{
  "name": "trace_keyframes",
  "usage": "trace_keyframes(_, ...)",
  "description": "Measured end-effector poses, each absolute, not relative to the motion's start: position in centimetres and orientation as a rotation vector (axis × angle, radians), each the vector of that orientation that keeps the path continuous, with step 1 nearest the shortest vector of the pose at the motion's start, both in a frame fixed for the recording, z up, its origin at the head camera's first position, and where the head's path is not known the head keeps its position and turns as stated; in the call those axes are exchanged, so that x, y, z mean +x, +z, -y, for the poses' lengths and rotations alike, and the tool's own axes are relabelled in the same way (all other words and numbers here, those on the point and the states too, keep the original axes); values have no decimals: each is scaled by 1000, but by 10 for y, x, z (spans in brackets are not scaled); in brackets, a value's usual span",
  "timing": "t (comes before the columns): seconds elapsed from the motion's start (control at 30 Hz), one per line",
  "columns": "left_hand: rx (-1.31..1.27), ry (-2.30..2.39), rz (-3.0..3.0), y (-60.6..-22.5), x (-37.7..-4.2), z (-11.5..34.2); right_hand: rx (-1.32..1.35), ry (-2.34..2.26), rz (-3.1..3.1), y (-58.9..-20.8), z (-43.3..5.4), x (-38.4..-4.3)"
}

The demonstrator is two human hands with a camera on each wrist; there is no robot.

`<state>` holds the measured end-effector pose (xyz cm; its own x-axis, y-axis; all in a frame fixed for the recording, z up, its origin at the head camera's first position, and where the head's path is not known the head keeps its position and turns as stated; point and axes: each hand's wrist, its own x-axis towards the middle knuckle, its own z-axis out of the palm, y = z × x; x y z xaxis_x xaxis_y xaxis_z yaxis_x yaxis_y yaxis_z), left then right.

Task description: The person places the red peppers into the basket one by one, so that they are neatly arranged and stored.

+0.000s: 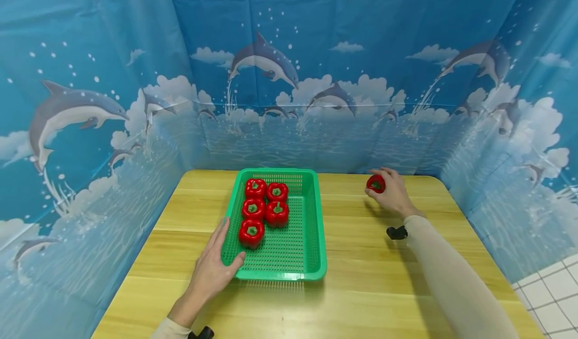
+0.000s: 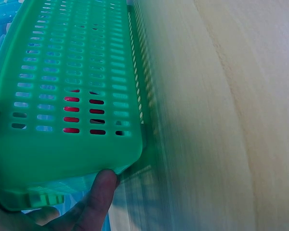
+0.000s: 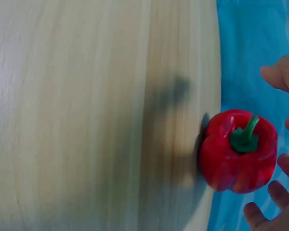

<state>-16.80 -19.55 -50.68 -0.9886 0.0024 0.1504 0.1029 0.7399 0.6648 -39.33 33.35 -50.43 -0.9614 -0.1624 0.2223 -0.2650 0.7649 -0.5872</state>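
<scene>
A green plastic basket (image 1: 321,228) stands on the table with several red bell peppers (image 1: 251,233) grouped along its left side, stems up. My left hand (image 1: 212,274) lies against the basket's near-left corner, its fingers straight along the outer left side and the thumb by the front rim. In the left wrist view a fingertip (image 2: 106,179) touches the green wall. Far to the right, a single red bell pepper (image 3: 238,151) sits at the table's back edge, stem up. My right hand (image 1: 392,192) reaches around this pepper with thumb and fingers spread apart.
The wooden table (image 1: 356,289) ends at a blue dolphin-print curtain (image 1: 334,138) that hangs along the back and both sides. White tiles (image 1: 553,294) show at the lower right. Black wrist straps (image 1: 397,232) are worn on both forearms.
</scene>
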Motion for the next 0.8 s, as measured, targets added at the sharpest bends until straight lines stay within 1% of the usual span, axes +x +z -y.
trace_keyframes(0.37,-96,-1074,2784,-509,-170,196,291,977,2861,-513,-342,-402)
trace_keyframes(0.8,-91,-1087,2784,-508,-170,196,267,985,2902,-517,-339,-398)
